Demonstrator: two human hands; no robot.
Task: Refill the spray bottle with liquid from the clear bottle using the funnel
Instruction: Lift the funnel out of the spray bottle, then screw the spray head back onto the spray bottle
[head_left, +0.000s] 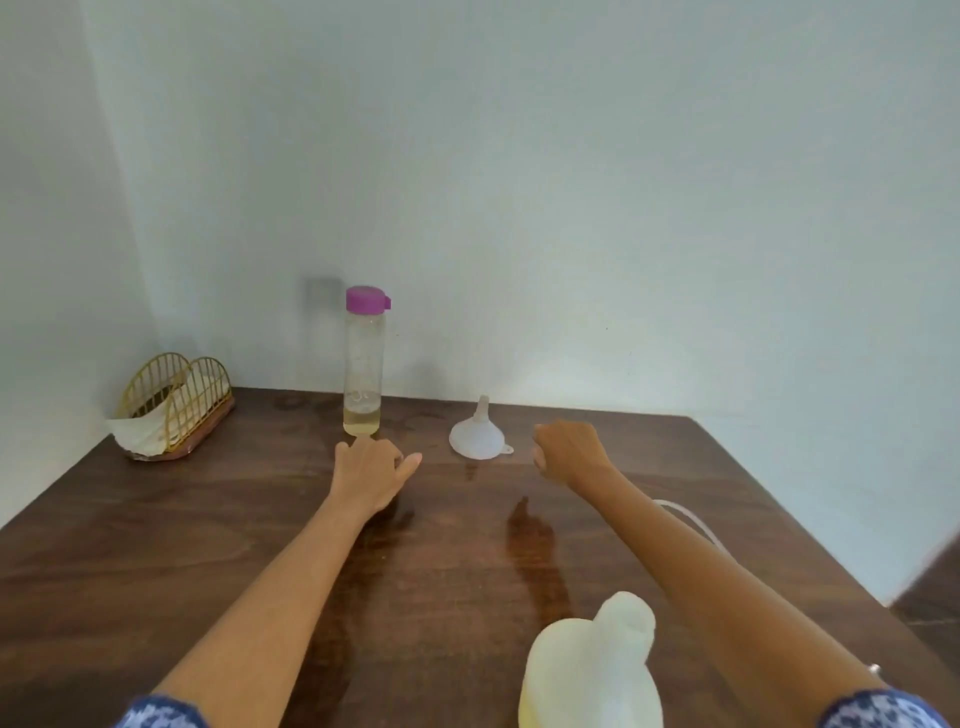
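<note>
Hands over a dark brown wooden desk (156, 545), head view. The left hand (371, 475) reaches toward the far side, its grip released: fingers loosely spread and holding nothing, fingertips just short of the base of the tall clear bottle with a purple cap (364, 364). That bottle stands upright at the far edge of the desk, near the wall, with a shallow layer of pale yellow liquid at its bottom. The right hand (569, 449) hovers with fingers curled inward, its grip clenched on nothing. Just to its left, apart from it, the white translucent plastic funnel (478, 439) rests mouth-down on the desk, spout pointing up, between the two hands and slightly farther away. The white plastic spray bottle (597, 670) stands at the near edge, below the right forearm and well apart from both hands; its top is blurred. A gold wire napkin holder on a wooden base (176, 405) sits at the far left corner.
</note>
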